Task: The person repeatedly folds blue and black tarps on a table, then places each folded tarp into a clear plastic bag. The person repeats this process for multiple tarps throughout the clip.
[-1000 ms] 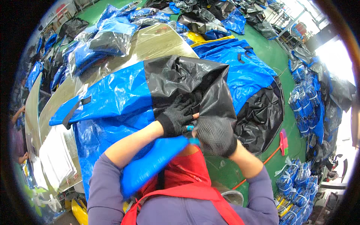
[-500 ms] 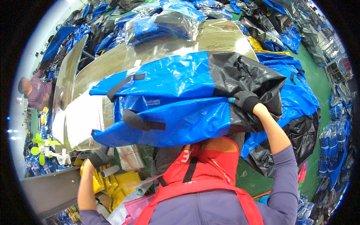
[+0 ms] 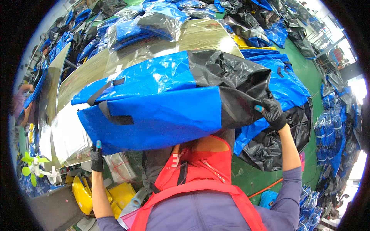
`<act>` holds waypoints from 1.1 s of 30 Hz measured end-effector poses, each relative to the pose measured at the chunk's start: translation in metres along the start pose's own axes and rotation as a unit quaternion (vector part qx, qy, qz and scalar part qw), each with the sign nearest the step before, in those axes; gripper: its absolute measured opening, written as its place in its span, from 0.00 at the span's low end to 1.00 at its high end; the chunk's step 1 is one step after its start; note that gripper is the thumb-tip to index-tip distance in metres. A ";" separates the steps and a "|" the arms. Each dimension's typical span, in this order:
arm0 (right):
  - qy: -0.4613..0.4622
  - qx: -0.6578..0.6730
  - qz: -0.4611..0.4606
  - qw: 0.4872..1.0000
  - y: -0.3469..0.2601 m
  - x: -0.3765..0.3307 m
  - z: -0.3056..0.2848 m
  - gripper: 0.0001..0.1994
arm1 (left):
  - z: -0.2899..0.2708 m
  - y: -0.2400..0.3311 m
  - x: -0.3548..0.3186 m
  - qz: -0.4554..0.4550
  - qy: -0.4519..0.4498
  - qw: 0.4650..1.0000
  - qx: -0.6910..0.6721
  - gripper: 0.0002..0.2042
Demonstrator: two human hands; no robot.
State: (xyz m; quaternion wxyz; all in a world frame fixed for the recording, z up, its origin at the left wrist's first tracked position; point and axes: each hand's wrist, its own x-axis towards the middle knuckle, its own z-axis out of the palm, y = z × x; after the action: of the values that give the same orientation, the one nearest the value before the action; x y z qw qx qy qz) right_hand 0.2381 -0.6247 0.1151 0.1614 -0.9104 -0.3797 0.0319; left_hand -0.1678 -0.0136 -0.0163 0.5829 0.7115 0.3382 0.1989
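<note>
A large, glossy blue-and-black coated fabric piece (image 3: 162, 115) with black straps lies across the table in front of me, folded lengthwise in two layers. My left hand (image 3: 97, 157) grips its near left corner, thumb on the blue cloth and fingers hidden behind. At the black right end, my right hand (image 3: 272, 111) pinches the edge with its thumb on top. Both hands wear dark knit gloves with bare thumb tips showing blue nails. The near layer is pulled fairly taut between my hands, over the table's front edge.
White sheets (image 3: 65, 133) lie left on the shiny table (image 3: 86, 73). Clear-wrapped blue pieces (image 3: 135, 29) are piled behind. More blue-and-black pieces (image 3: 289, 86) hang at right. A small green fan (image 3: 32, 165) and yellow packages (image 3: 83, 194) are at lower left.
My left hand has risen from below the table edge and taken the near left corner. My right hand has shifted to the black end, and the near layer is now smoother and flatter.
</note>
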 end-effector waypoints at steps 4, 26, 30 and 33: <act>-0.053 -0.056 0.069 0.995 0.006 0.019 0.046 0.22 | 0.001 -0.004 0.001 -0.038 0.161 0.945 0.282 0.22; -0.058 -0.136 -0.056 0.987 -0.097 0.111 0.084 0.38 | 0.110 0.092 0.068 0.300 -0.133 0.784 0.527 0.32; -0.003 -0.101 -0.040 0.994 -0.100 0.110 0.099 0.36 | 0.111 0.126 0.081 0.367 -0.107 0.709 0.593 0.28; 0.029 0.041 -0.105 0.993 -0.120 0.102 0.102 0.28 | 0.144 0.139 0.085 0.363 -0.163 0.735 0.548 0.23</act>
State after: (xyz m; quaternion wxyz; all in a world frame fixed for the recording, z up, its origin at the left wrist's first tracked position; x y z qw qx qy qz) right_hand 0.2104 -0.4463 0.0630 0.2119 -0.8585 -0.4669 0.0040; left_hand 0.0235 -0.0654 0.0738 0.0210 0.9981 0.0043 0.0569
